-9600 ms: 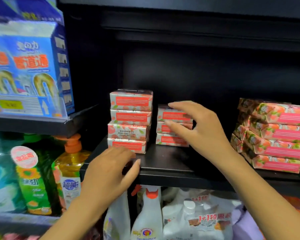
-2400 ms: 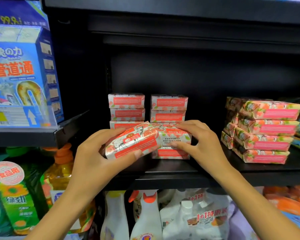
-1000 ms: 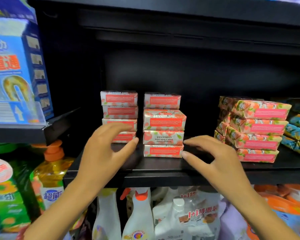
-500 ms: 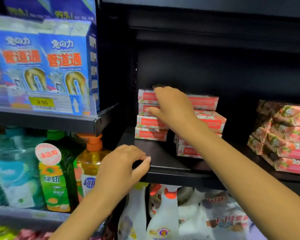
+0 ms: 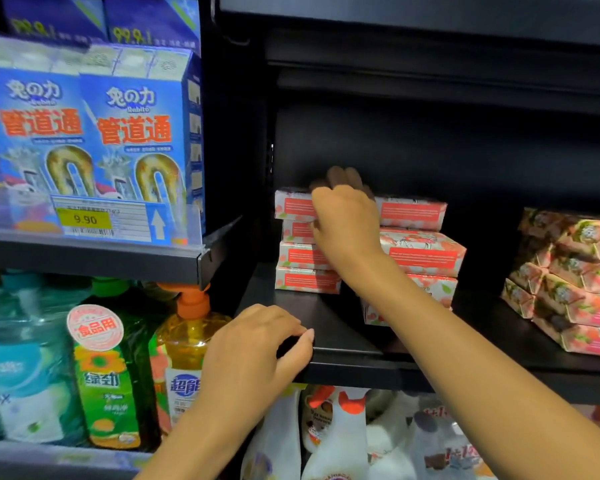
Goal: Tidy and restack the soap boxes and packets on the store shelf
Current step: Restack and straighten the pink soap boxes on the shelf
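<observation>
The left stack of four pink-and-white cardboard soap boxes (image 5: 303, 258) stands at the back left of the black metal shelf (image 5: 430, 368). Each box lies flat, its long axis running side to side along the shelf. The right hand (image 5: 347, 223) reaches across onto the top box (image 5: 293, 206), fingers (image 5: 340, 178) curled over its far edge, gripping it. Just to the right, a second stack (image 5: 423, 251) of the same boxes sits unevenly, one box jutting forward. The left hand (image 5: 257, 344), lower and nearer the front, curls round the shelf's lip. Shiny pink soap packets (image 5: 575, 282) are piled well apart on the right. The right hand looks best placed to square the top box.
</observation>
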A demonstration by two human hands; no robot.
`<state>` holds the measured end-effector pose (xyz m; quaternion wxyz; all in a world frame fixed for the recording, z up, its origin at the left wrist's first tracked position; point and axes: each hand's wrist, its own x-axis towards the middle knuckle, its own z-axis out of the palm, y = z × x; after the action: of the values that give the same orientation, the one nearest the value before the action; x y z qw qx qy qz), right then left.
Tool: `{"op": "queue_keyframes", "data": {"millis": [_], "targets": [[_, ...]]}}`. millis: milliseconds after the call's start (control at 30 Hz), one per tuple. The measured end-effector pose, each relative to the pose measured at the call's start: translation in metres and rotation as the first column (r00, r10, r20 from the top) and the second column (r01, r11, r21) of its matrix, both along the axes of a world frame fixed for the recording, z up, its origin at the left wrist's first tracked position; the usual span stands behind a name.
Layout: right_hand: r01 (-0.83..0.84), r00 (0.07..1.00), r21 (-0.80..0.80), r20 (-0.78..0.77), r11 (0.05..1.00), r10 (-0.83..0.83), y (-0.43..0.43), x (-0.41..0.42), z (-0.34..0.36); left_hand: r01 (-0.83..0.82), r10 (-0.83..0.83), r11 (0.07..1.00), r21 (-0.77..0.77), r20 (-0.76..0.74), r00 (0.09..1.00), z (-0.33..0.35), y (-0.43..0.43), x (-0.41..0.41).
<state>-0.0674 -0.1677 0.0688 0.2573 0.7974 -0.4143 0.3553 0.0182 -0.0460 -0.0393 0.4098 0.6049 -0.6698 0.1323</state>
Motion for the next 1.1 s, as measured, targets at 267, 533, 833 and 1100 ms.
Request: {"op": "queue_keyframes", "data": {"millis": [267, 533, 833, 1100], "targets": [[-0.322, 0.939, -0.025, 0.116, 0.946, 0.323, 0.026, -0.024, 0.002, -0.004, 0.004, 1.000, 0.015, 0.013, 1.000, 0.001, -0.003, 0.000], [-0.392, 0.860, -0.232, 0.252, 0.890, 0.445, 0.055, -0.094, 0.010, 0.043, -0.038, 0.996, -0.078, 0.065, 0.997, 0.035, -0.017, 0.000], [-0.244, 0.904, -0.250, 0.292, 0.937, 0.314, 0.054, -0.170, -0.021, -0.137, 0.136, 0.991, -0.008, 0.179, 0.974, 0.071, -0.091, 0.014], [-0.193, 0.896, -0.268, 0.345, 0.944, 0.281, 0.049, -0.193, -0.037, -0.186, 0.195, 0.980, -0.064, 0.174, 0.965, 0.060, -0.102, 0.013]]}}
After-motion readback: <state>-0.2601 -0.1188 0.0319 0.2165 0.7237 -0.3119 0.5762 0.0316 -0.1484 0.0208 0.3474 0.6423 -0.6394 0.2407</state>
